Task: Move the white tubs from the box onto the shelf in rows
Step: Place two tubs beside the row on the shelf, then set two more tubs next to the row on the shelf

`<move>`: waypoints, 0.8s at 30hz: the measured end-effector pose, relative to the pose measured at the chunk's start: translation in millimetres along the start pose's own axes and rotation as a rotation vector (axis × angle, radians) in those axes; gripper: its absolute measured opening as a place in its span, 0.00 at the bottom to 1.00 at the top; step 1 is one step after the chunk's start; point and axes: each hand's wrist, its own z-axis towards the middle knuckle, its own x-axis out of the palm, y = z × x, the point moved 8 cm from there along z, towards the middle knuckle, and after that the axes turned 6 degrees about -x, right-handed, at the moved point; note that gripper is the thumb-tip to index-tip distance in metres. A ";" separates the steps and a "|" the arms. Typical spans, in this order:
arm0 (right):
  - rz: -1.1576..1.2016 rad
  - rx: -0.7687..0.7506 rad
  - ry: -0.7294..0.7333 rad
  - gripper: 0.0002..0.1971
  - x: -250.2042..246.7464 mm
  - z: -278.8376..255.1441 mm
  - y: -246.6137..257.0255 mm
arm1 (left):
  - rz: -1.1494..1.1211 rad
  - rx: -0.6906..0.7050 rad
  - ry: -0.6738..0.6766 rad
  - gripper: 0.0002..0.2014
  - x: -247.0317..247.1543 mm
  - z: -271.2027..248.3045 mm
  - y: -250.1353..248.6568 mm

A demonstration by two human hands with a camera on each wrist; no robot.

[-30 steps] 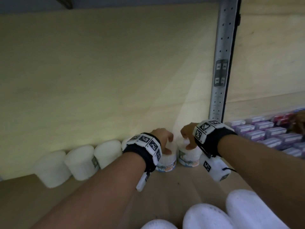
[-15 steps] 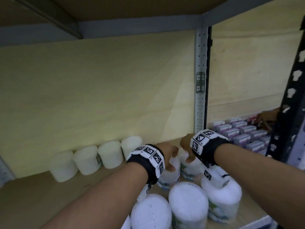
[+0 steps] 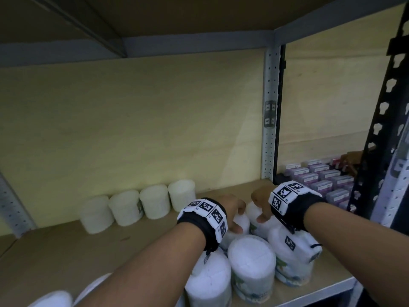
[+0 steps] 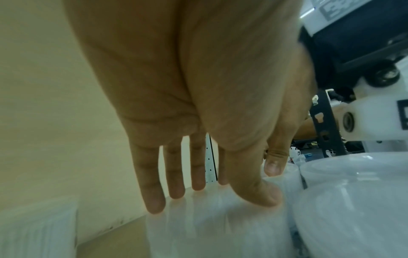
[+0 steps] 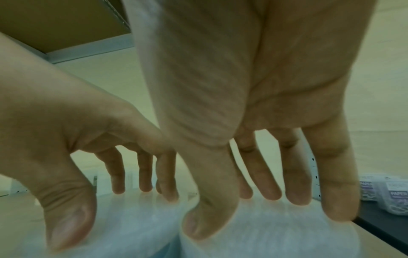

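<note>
My left hand (image 3: pixel 231 209) claws left tub (image 4: pixel 220 227) by its lid, right hand (image 3: pixel 260 201) likewise right tub (image 5: pixel 276 232). Risk: front tubs (image 3: pixel 251 262) crowd my wrists; a nudge could topple one off the shelf (image 3: pixel 110 251).

Head high, wrist cams near tubs (image 3: pixel 251 260)
</note>
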 end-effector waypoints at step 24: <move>0.115 -0.132 -0.438 0.17 -103.0 -17.0 130.9 | -0.179 -0.398 -0.171 0.24 -30.5 -47.1 177.2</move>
